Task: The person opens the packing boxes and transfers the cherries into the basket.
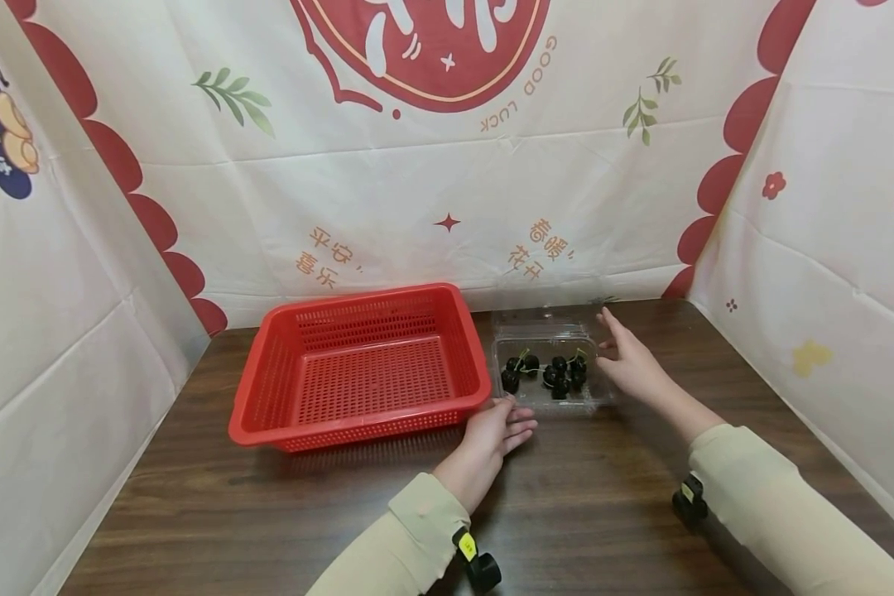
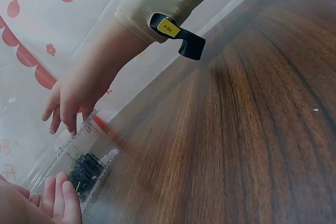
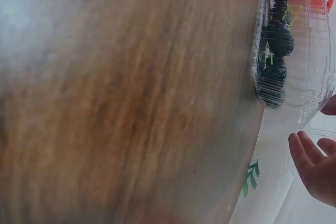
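Observation:
A clear plastic clamshell box (image 1: pixel 529 397) sits on the table with its transparent lid (image 1: pixel 544 319) raised at the back. Inside lie shiny black round fruits (image 1: pixel 559 377) on thin green stems, in two clusters. My left hand (image 1: pixel 492 430) is at the box's front left corner, its fingers extended beside the wall. At the right side, my right hand (image 1: pixel 629 360) has its fingertips close to the rim, with the thumb apart from the fingers. In the right wrist view, the fingers (image 3: pixel 302 153) are straight near the box's corner.
A red perforated plastic basket (image 1: pixel 376 418) stands left of the box, close against it. Both rest on a dark wood-grain table (image 1: pixel 268 513). A white printed cloth (image 1: pixel 387 190) hangs behind the table and along both sides.

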A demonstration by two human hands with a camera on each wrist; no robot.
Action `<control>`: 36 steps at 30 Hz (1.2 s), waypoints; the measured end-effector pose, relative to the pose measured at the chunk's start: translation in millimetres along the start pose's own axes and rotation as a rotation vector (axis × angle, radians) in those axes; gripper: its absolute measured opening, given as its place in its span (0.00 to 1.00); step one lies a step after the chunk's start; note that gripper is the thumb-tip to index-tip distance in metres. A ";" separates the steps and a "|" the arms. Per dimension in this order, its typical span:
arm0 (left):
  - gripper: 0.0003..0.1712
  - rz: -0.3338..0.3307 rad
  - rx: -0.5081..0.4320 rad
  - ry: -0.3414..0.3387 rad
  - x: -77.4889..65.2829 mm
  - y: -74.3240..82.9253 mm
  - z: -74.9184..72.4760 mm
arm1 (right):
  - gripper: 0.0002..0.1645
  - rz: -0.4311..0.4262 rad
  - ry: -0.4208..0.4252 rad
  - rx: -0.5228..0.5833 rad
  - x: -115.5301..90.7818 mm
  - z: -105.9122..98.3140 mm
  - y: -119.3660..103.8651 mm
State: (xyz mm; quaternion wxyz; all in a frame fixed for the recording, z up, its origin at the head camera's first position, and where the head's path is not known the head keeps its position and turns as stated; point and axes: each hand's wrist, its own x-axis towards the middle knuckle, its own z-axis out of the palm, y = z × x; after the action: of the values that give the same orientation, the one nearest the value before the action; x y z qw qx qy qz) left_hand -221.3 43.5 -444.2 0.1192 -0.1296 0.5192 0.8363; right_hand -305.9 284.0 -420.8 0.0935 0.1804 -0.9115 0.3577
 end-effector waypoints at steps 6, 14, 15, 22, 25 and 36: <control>0.10 -0.003 -0.004 0.005 0.4 0.8 -0.1 | 0.48 0.023 -0.015 -0.007 4.9 0.1 2.8; 0.08 -0.001 -0.012 0.007 -0.9 1.4 2.2 | 0.45 0.075 -0.030 0.009 7.0 -0.5 3.5; 0.07 0.002 -0.012 0.007 -0.9 1.3 2.5 | 0.45 0.085 -0.036 0.006 7.0 -0.5 3.7; 0.05 0.009 -0.019 0.005 -1.1 0.1 2.5 | 0.43 0.088 -0.081 -0.019 4.1 -0.6 6.5; 0.05 0.014 -0.013 -0.005 -1.3 -1.0 2.2 | 0.41 0.070 -0.065 -0.043 1.0 -2.1 6.3; 0.10 -0.026 0.004 -0.039 -0.9 -2.3 -5.1 | 0.33 0.037 -0.047 -0.106 -12.3 -10.9 -11.9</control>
State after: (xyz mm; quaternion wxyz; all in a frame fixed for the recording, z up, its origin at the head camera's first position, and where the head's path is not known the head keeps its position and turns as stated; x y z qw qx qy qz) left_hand -219.3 39.8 -448.0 0.1406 -0.1196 0.5166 0.8361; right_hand -289.5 286.6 -409.2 0.0747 0.1665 -0.9343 0.3063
